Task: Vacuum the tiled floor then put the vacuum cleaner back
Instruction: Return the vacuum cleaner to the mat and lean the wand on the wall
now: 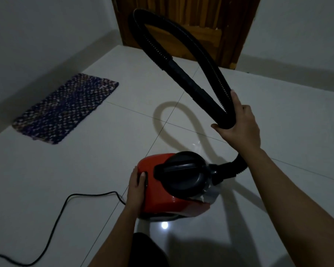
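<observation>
A red vacuum cleaner with a black domed top and handle sits on the pale tiled floor in the lower centre of the frame. The left hand lies against its rear red end, fingers wrapped on the casing and the thumb on top beside a dark button. A black ribbed hose leaves the front of the body at centre right, passes behind the right forearm, climbs to a tall loop at the upper centre, and comes back down as a smooth rigid tube. The right hand, at centre right, is curled around both runs of the loop where they meet, squeezing them together. A black power cord trails from the back of the machine across the floor toward the lower left edge. A dark woven mat lies at the left by the wall, and a brown wooden door stands at the top centre.
</observation>
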A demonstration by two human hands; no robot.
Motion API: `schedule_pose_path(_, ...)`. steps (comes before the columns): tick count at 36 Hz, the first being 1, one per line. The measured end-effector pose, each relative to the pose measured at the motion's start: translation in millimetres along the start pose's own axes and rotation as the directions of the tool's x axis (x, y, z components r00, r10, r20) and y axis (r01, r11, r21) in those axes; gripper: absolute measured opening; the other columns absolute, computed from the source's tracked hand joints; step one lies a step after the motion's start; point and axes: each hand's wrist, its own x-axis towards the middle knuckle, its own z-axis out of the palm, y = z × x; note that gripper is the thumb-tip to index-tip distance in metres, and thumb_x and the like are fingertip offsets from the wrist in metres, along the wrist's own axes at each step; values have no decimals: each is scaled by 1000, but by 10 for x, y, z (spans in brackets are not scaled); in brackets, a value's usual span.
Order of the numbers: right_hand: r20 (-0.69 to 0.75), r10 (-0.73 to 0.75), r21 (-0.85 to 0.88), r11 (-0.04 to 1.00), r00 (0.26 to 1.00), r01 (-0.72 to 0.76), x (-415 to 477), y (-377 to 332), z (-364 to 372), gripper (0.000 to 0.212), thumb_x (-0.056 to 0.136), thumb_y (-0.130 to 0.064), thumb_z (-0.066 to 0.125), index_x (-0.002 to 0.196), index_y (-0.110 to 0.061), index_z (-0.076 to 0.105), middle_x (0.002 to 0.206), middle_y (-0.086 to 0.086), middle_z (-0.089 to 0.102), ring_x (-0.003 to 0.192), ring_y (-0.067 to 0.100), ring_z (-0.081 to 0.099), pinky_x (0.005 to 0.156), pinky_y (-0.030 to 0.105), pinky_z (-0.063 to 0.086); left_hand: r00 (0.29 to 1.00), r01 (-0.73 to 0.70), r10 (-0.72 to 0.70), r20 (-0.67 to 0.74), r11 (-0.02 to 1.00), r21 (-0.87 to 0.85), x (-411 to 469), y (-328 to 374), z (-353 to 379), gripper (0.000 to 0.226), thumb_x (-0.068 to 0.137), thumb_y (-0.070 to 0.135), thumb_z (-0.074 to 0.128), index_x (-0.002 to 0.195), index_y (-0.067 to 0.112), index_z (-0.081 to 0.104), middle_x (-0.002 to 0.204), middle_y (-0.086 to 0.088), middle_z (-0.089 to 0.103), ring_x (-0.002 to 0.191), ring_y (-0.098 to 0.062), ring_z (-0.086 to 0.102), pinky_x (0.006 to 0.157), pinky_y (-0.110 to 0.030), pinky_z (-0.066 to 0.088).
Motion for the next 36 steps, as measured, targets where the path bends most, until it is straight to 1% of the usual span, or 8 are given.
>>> schedule_pose_path(6,-12,-6,-6,1000,1000,6,-5,-10,3,102,72,-40,77,150,-38,12,117,12,48,103,29,52,83,42,50,999,-14,13,-32,1000,-10,43,-102,0,51,100,31,36,148,17,24,154,-8,29,141,-23,29,108,-33,28)
schedule_pose_path(11,-25,-19,-10,1000,1000,19,-36,-18,-30,103,72,-39,78,151,-36,13,115,13,49,101,30,53,83,44,51,1000,3,-3,23,1000,-5,30,-40,-1,51,101,31,31,149,17,20,153,-6,28,141,-26,29,104,-31,29)
schedule_pose_path(15,-29,-20,-11,1000,999,19,-48,-34,-51,103,71,-39,78,151,-36,13,112,13,50,98,30,53,83,45,51,989,35,-49,142,994,99,54,53,-99,51,100,40,29,148,23,20,150,-5,30,139,-27,31,112,-44,28)
schedule_pose_path(18,-23,-16,-17,1000,1000,16,-50,-46,-73,103,71,-38,78,151,-35,13,111,13,50,98,29,53,83,44,50,990,30,-54,127,983,181,46,242,-140,64,97,52,28,146,11,28,152,-6,30,139,-22,29,117,-42,22)
schedule_pose_path(22,-25,-21,-31,999,999,20,-67,-51,-80,103,71,-40,78,151,-36,13,110,13,50,96,29,53,82,43,50,986,-144,124,114,971,189,-16,606,-29,53,100,39,33,148,17,26,156,-1,26,142,-14,25,116,-32,19)
schedule_pose_path(27,-28,-18,-29,999,999,17,-83,-36,-89,104,70,-40,78,151,-36,14,109,13,50,95,29,53,82,46,50,870,-405,284,403,878,255,-175,938,223,48,95,40,49,140,26,42,141,13,45,128,-2,40,109,-22,29)
schedule_pose_path(31,-33,-11,-37,999,999,10,-99,-13,-118,105,70,-40,78,151,-36,12,111,13,50,96,29,53,83,46,50,780,-585,362,511,712,388,-154,871,346,51,87,53,49,134,34,49,135,7,58,125,-9,51,109,-40,39)
schedule_pose_path(36,-32,13,-21,1000,999,-14,-134,23,-182,106,70,-41,78,151,-38,9,112,12,49,97,29,53,84,47,50,785,-601,393,479,670,435,-152,793,363,50,86,58,43,134,45,43,126,10,63,117,-10,55,101,-47,42)
